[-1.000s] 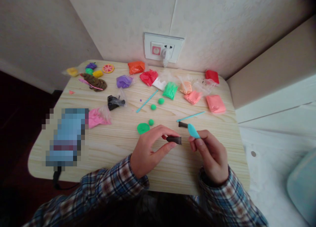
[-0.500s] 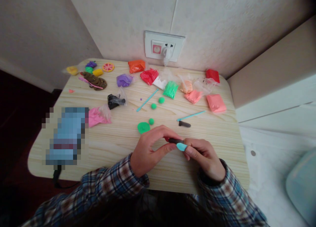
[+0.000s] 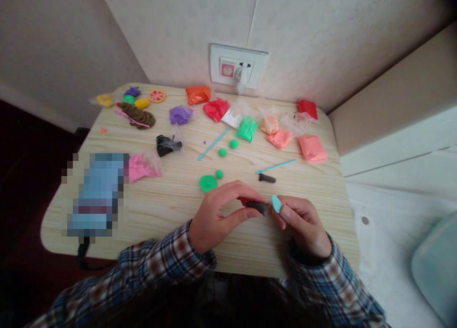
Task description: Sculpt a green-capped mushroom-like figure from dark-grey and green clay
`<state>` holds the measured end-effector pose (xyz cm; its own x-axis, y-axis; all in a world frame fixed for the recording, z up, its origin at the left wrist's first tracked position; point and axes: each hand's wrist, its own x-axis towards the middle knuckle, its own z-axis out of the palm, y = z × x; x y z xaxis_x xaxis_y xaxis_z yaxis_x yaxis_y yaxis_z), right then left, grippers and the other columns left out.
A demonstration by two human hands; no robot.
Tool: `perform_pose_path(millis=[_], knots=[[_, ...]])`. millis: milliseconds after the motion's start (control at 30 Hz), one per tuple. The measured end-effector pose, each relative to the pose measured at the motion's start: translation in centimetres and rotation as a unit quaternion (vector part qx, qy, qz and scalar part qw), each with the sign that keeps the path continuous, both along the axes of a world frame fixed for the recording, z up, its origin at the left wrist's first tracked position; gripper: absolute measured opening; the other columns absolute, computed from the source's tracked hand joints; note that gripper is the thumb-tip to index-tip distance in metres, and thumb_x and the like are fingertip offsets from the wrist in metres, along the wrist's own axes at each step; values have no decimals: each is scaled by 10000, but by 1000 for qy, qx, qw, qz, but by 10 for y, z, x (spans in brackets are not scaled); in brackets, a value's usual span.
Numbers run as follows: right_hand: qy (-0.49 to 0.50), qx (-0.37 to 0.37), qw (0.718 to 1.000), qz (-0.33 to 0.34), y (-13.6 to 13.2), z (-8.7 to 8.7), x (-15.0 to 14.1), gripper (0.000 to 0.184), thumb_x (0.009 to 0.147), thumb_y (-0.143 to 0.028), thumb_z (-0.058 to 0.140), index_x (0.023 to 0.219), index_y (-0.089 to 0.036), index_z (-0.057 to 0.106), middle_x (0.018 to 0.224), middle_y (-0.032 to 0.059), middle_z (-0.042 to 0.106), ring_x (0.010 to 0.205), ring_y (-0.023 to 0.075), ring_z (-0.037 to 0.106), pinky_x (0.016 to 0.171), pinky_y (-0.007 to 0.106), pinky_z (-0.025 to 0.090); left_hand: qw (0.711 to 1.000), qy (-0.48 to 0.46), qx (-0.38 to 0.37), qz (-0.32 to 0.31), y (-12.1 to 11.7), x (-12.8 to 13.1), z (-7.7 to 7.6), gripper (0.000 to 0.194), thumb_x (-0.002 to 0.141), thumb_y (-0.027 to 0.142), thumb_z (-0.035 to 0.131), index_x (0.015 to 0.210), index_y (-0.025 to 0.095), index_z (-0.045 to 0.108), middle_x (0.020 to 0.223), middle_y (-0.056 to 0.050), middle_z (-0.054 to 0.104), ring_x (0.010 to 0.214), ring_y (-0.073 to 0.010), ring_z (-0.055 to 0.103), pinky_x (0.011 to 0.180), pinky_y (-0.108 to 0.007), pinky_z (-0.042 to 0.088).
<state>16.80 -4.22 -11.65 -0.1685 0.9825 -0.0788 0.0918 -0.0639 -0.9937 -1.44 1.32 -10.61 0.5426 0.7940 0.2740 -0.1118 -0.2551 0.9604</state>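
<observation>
Between thumb and fingers my left hand (image 3: pixel 221 213) pinches a dark brown clay piece (image 3: pixel 257 207) whose right end flares out. My right hand (image 3: pixel 305 223) is closed on a light-blue clay tool (image 3: pixel 276 204); its flat blade points up and left, just apart from the clay, and its handle is hidden in the fingers. Beyond my hands lies a second dark brown clay piece (image 3: pixel 267 178), beside a thin blue tool (image 3: pixel 276 166). Near my left hand are a flat green clay disc (image 3: pixel 208 183) and a small green ball (image 3: pixel 219 174).
Two more green balls (image 3: pixel 228 148) and another blue stick tool (image 3: pixel 213 144) lie mid-table. Bags of coloured clay line the back, among them a green bag (image 3: pixel 247 129). A pixelated device (image 3: pixel 98 194) with a cable sits at left. A wall socket (image 3: pixel 238 66) holds a plug.
My right hand has drawn the blue blade away from the brown clay, to the right and slightly up, tilting it. The clay's flared end now shows. My left hand has barely moved.
</observation>
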Motion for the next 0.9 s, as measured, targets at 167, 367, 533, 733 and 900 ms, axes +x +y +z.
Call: perform_pose_path(millis=[167, 367, 533, 733, 900], knots=[[6, 3, 1000, 0, -3, -4, 2, 407, 896, -428, 453, 570, -188, 503, 518, -25, 418, 520, 117, 367, 521, 278, 252, 1000, 14, -25, 10, -1, 0, 0, 128, 813, 247, 635, 885, 144, 656, 820, -44, 669, 751, -139, 601, 704, -259, 498], [87, 38, 992, -82, -5, -9, 1, 372, 860, -521, 449, 671, -204, 493, 614, -17, 391, 567, 134, 343, 557, 301, 272, 999, 19, -30, -3, -1, 1, 2, 159, 815, 207, 628, 961, 151, 657, 884, -55, 676, 795, -141, 609, 725, -262, 504], [94, 55, 988, -108, -4, -9, 1, 318, 875, -452, 467, 674, -206, 479, 615, -26, 357, 575, 131, 338, 551, 295, 267, 1000, 21, -7, 1, 0, 2, 4, 90, 799, 200, 651, 863, 137, 660, 780, -36, 656, 728, -127, 586, 687, -247, 484], [31, 43, 997, -54, 0, -1, -7, 254, 784, -432, 630, 802, -218, 495, 616, -63, 304, 538, 97, 285, 506, 246, 243, 999, 44, -9, 0, 0, 2, 3, 99, 786, 196, 663, 863, 134, 655, 784, -32, 658, 734, -130, 589, 676, -240, 479], [2, 19, 998, -65, 3, 0, -9, 289, 776, -456, 633, 778, -217, 472, 575, -81, 262, 499, 86, 238, 473, 234, 220, 998, 58, 16, -17, 0, 1, 2, 111, 808, 223, 645, 880, 139, 656, 799, -32, 664, 731, -125, 595, 670, -234, 487]])
